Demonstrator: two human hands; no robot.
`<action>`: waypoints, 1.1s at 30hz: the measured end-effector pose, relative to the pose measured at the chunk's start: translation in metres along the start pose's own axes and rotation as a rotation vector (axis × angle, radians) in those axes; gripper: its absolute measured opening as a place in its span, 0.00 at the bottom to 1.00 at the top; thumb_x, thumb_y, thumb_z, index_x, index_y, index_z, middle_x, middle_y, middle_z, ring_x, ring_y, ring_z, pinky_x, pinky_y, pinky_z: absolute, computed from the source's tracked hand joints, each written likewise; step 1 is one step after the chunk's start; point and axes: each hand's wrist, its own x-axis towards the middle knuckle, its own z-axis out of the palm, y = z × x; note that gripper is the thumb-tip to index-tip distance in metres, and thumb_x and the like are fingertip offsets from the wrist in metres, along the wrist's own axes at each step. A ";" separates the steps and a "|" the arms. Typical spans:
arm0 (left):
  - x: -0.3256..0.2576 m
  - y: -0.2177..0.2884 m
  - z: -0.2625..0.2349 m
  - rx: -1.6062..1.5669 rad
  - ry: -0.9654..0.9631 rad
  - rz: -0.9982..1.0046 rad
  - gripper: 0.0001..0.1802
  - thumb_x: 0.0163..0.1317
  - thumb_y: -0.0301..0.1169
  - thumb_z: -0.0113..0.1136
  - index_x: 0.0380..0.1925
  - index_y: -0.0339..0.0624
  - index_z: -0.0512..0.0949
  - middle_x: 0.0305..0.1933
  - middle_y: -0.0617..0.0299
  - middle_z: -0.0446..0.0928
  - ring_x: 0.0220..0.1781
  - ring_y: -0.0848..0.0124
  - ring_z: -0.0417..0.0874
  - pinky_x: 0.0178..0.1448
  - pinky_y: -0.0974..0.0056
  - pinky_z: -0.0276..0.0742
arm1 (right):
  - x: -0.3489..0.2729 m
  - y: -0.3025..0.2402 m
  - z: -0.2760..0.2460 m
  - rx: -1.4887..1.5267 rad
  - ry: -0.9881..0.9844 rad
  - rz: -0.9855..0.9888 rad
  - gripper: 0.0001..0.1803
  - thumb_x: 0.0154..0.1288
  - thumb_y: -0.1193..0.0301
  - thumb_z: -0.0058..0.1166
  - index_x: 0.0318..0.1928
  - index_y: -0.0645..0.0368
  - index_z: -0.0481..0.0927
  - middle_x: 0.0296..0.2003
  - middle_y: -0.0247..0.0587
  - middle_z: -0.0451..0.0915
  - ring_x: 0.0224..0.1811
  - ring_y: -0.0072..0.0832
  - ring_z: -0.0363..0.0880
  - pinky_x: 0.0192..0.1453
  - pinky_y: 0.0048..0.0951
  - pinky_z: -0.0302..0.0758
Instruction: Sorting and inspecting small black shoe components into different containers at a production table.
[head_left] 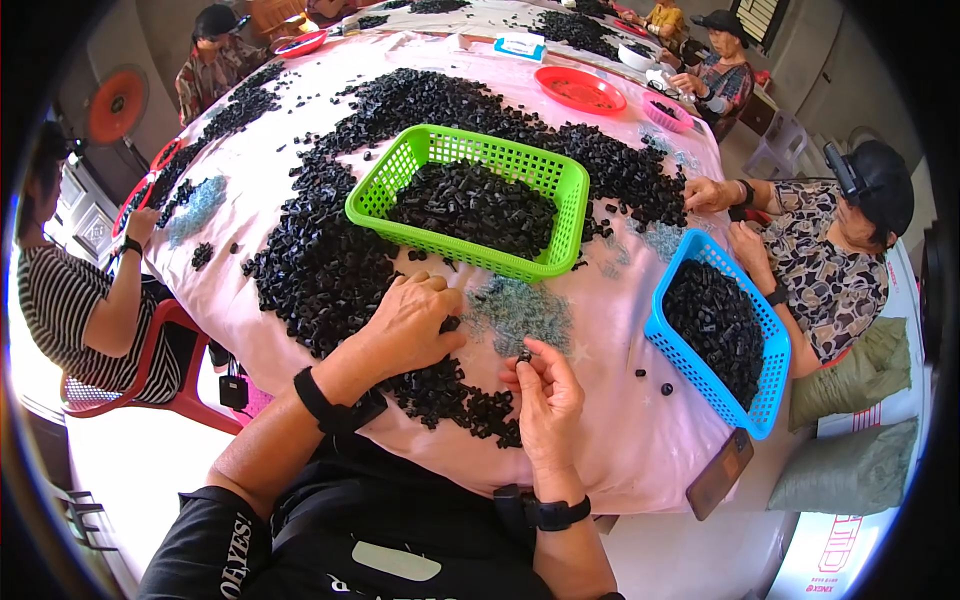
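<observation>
Between thumb and fingertips, my right hand pinches a small black plastic part. My left hand is closed, palm down, with another small black part at its fingertips. Just beyond and between the hands lies a loose heap of tiny clear bluish pieces. A green plastic basket with black parts inside stands past my hands. Loose black parts spread around it, and a smaller heap of black parts lies close to my body.
A blue basket of black parts stands at the right, beside a phone on the table edge. A red tray lies farther back on the pink tablecloth. Other people sit around the table, one with hands near the right side.
</observation>
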 end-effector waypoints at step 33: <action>0.013 -0.015 0.005 0.088 0.055 0.069 0.03 0.52 0.26 0.62 0.26 0.41 0.83 0.34 0.56 0.80 0.46 0.54 0.80 0.53 0.52 0.71 | -0.001 0.005 -0.002 -0.025 0.023 -0.009 0.10 0.73 0.79 0.55 0.52 0.67 0.80 0.38 0.37 0.84 0.37 0.21 0.84 0.45 0.22 0.81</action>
